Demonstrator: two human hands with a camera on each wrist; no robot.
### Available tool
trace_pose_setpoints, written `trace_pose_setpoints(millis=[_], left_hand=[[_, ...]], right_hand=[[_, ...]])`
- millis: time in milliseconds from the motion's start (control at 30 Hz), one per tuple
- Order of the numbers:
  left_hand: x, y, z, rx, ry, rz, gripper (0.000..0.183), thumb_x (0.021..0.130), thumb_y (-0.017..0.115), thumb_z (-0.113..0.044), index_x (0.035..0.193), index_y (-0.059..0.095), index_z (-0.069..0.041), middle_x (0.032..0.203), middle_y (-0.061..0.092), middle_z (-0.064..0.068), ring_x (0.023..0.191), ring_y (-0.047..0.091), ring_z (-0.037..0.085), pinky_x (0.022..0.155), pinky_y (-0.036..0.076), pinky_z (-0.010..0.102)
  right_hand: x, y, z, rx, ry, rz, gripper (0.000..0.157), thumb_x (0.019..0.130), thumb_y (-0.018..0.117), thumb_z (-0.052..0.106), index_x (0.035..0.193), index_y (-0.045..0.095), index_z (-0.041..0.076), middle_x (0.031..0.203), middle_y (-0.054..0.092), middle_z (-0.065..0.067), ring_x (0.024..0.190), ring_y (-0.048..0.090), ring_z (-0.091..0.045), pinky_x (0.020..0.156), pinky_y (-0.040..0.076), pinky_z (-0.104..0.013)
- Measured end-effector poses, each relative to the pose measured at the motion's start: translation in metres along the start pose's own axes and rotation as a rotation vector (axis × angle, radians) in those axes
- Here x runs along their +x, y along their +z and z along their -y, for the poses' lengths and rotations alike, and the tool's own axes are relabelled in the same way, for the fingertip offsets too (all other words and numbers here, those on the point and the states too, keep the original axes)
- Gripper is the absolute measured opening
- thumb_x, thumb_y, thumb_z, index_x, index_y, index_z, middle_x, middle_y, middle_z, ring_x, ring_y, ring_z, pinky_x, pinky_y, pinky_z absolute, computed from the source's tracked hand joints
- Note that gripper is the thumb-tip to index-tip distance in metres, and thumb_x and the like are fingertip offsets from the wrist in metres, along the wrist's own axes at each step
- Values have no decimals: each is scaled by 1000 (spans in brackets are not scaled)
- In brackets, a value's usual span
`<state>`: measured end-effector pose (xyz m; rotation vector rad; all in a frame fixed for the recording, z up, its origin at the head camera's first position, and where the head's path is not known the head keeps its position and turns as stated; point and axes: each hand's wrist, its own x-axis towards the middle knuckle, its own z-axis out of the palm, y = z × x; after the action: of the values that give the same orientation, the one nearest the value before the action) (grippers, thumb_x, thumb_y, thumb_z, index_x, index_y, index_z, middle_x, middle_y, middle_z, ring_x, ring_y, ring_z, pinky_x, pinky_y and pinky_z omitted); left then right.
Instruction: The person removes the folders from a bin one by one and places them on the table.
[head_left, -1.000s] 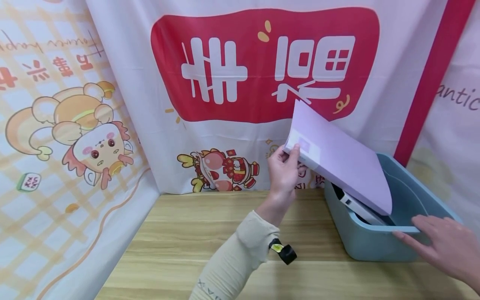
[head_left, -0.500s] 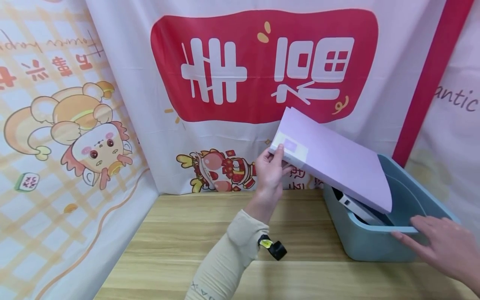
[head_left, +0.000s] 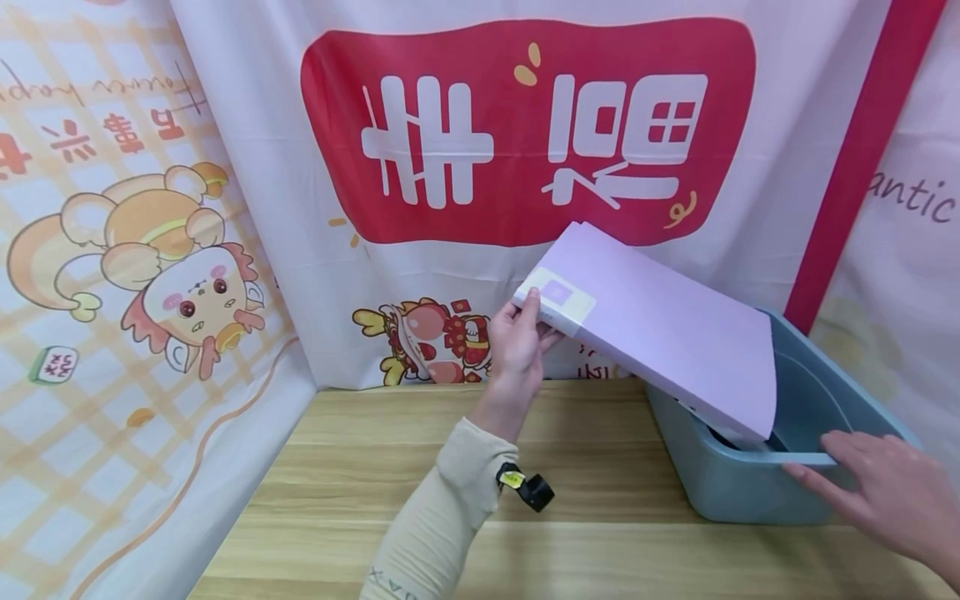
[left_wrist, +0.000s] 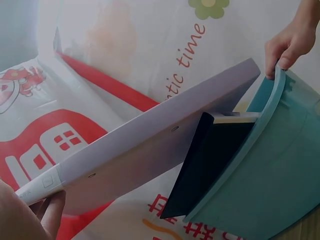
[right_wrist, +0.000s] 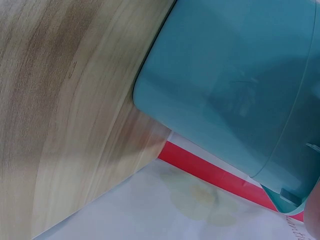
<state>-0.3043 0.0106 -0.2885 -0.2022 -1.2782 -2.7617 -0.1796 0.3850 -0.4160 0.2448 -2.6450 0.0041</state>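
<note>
Two hands work apart: the left hand (head_left: 517, 346) pinches a lilac folder (head_left: 667, 333) by its labelled end, the right hand (head_left: 892, 492) grips the rim of a blue bin (head_left: 750, 492) near the bench's (head_left: 337, 500) back edge. The folder has just tipped lower and leftward, so its labelled end reaches farther from the bin, slanting above a dark file (left_wrist: 220, 150). Its covers look smooth and stiff, the bin's plastic walls rounded, the bench streaked with grain.

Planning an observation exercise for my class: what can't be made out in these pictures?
Head: most of the dark item, hidden by the purple folder.
Left wrist: left hand, partly cut by left edge; print on folder's label, too small.
Right wrist: right hand, mostly cut by right edge.
</note>
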Motion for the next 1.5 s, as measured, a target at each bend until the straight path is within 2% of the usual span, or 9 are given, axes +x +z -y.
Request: trace_pose_setpoints(millis=[267, 467, 667, 900, 1267, 1500], left_hand=[[8, -11, -2, 2, -37, -19, 32, 95, 57, -19, 121, 58, -1, 108, 65, 21, 96, 65, 32, 80, 52, 48], [11, -21, -5, 31, -89, -42, 37, 94, 57, -24, 126, 54, -4, 110, 66, 16, 99, 64, 29, 82, 51, 47], [15, -29, -9, 45, -94, -54, 38, 96, 55, -24, 126, 52, -2, 110, 65, 19, 99, 64, 29, 83, 50, 49], [21, -41, -14, 109, -128, -71, 42, 96, 54, -29, 128, 50, -3, 111, 66, 15, 99, 64, 24, 84, 50, 48], [32, -59, -23, 108, -163, -94, 41, 96, 53, -29, 126, 50, -1, 110, 65, 17, 97, 66, 26, 80, 53, 43], [34, -71, -27, 129, -187, -110, 41, 97, 52, -29, 125, 51, 0, 112, 64, 20, 98, 65, 29, 81, 53, 43]], right_hand=[[-1, 0, -2, -1, 4, 2, 46, 78, 63, 60, 62, 41, 23, 53, 34, 10, 46, 30, -8, 46, 32, -24], [-3, 2, -3, 3, -8, -31, 46, 77, 65, 59, 62, 40, 24, 53, 33, 11, 45, 29, -6, 45, 31, -23], [-1, 2, -3, 12, -11, -43, 45, 76, 66, 58, 63, 41, 23, 53, 32, 11, 45, 29, -6, 45, 31, -22], [0, 0, -2, 13, -12, -48, 45, 76, 66, 58, 62, 41, 23, 53, 33, 11, 46, 29, -7, 45, 31, -22], [1, 1, -4, 2, -33, -93, 45, 73, 68, 58, 61, 42, 24, 53, 33, 10, 47, 29, -9, 45, 30, -24], [0, 1, -5, 7, -30, -81, 43, 74, 67, 58, 62, 45, 24, 54, 36, 10, 46, 30, -8, 44, 32, -24]])
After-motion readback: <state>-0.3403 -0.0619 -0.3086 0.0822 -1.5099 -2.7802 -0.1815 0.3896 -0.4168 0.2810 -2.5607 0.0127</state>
